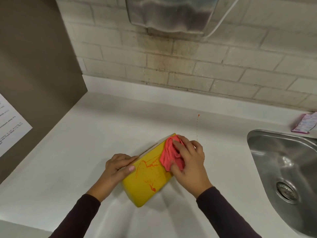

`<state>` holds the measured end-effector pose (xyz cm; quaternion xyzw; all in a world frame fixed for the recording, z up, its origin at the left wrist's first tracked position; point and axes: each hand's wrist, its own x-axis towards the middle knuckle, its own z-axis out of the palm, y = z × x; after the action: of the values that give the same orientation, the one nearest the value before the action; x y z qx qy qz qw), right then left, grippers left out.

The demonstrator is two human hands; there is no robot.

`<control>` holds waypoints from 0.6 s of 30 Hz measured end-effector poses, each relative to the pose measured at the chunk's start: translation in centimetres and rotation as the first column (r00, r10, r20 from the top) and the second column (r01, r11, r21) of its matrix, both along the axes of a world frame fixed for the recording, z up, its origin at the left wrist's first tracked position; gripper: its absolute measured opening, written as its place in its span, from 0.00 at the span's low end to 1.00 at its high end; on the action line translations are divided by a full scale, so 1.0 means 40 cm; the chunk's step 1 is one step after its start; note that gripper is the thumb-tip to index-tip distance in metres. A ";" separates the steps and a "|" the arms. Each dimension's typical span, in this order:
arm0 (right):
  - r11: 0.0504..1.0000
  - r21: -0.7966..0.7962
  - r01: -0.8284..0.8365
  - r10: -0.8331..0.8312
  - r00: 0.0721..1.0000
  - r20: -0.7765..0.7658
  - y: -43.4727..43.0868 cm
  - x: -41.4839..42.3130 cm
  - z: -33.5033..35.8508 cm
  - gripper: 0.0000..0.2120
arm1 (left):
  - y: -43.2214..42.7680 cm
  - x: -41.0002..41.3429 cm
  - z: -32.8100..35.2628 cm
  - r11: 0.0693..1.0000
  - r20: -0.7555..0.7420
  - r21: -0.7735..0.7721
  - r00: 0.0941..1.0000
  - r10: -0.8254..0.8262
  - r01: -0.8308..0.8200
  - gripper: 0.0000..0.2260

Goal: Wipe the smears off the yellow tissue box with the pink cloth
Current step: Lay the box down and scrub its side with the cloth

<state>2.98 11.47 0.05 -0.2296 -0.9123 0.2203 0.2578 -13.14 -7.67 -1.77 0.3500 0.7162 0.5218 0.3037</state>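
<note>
Mid-wipe, early in the job by the look of it. Yellow tissue box (pixel 147 176) lying on the white counter (pixel 68 160), angled, far corner toward the tiled wall (pixel 188 69), well left of the steel sink (pixel 283 169). Right hand (pixel 190 162) pressing the bunched pink cloth (pixel 171 155) flat onto the far end of the box's upward face, fingers spread over the cloth, thumb tucked against its near edge. Left hand (pixel 120 166) steadying the box along its left edge, fingers together and curled over the rim, thumb laid on the yellow face. Orange smears (pixel 149 166) uncovered across the middle and near part of that face (a drip-shaped blot sits close to the near end). Judged next: a firm drag of the cloth toward the near end through the streaks, with the left hand bracing against sliding. A thin orange trail (pixel 197 127) on the counter beyond the box, outside the task. Small pink packet (pixel 304 124) behind the sink.
</note>
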 end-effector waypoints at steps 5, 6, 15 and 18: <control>0.999 -0.034 0.012 -0.010 0.999 0.053 -0.005 0.003 -0.009 0.30 | 0.001 0.002 -0.003 1.000 -0.009 -0.005 1.000 0.003 -0.003 0.32; 0.999 -0.038 0.023 -0.021 0.998 0.061 -0.006 0.002 -0.008 0.30 | 0.002 0.003 -0.003 1.000 -0.003 -0.002 1.000 0.006 -0.006 0.33; 0.998 -0.005 0.066 -0.066 0.998 -0.011 0.002 -0.012 0.000 0.21 | 0.008 0.022 0.011 0.999 0.026 -0.032 0.999 -0.026 0.027 0.38; 0.999 0.025 -0.036 0.035 0.999 0.026 -0.028 0.004 -0.015 0.20 | 0.007 0.023 0.011 0.999 0.060 -0.032 0.998 -0.017 0.019 0.40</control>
<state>3.13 10.36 -0.55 -0.2128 -0.9223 0.2100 0.2451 -12.24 -7.38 -1.33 0.3359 0.7119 0.5177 0.3353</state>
